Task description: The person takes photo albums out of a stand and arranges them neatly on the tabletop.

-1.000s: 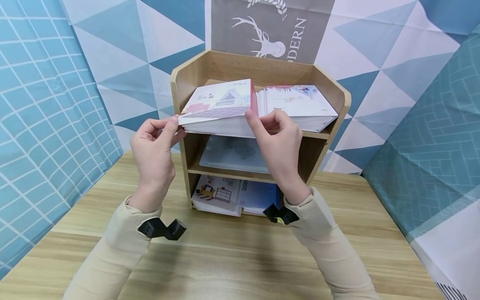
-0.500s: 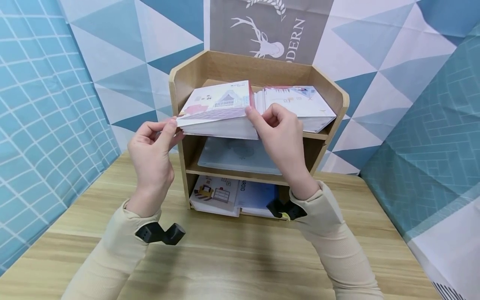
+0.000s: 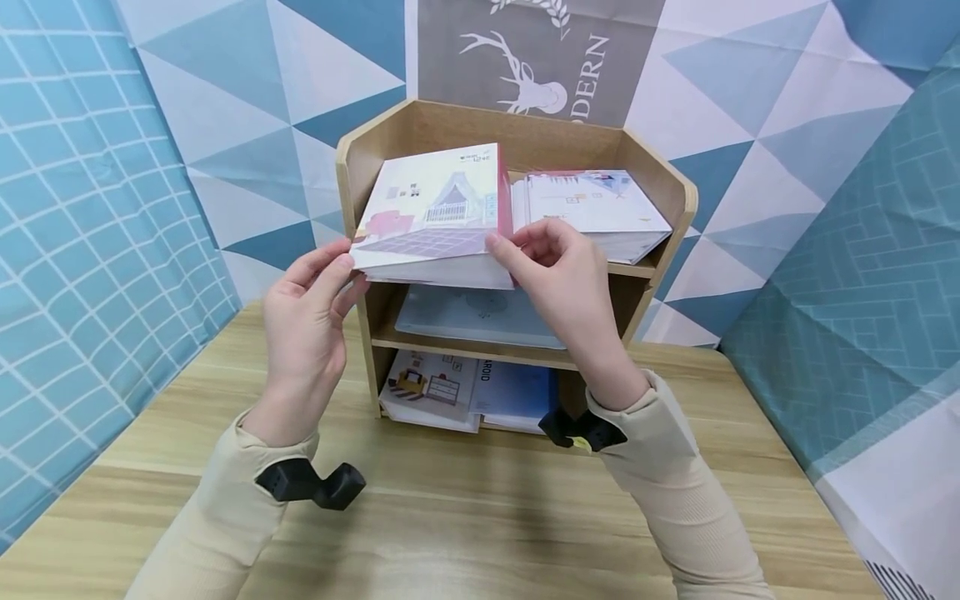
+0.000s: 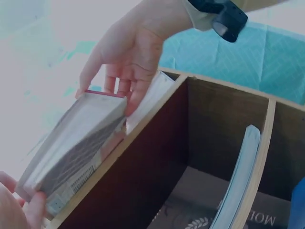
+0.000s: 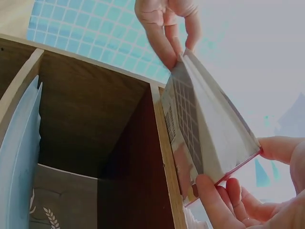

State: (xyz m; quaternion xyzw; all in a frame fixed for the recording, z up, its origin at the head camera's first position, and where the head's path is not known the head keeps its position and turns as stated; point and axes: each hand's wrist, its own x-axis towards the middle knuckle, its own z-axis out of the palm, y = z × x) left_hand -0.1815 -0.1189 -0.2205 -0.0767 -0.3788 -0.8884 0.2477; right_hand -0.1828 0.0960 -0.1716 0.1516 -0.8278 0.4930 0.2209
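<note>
Cream-sleeved, the left hand (image 3: 303, 329) and right hand (image 3: 572, 279) I follow remotely pinch a thick book (image 3: 433, 196) by its near corners, fingers bent, at the wooden rack's (image 3: 551, 140) eleven o'clock, seemingly mid-handling, so next I'd want an even hold.
</note>
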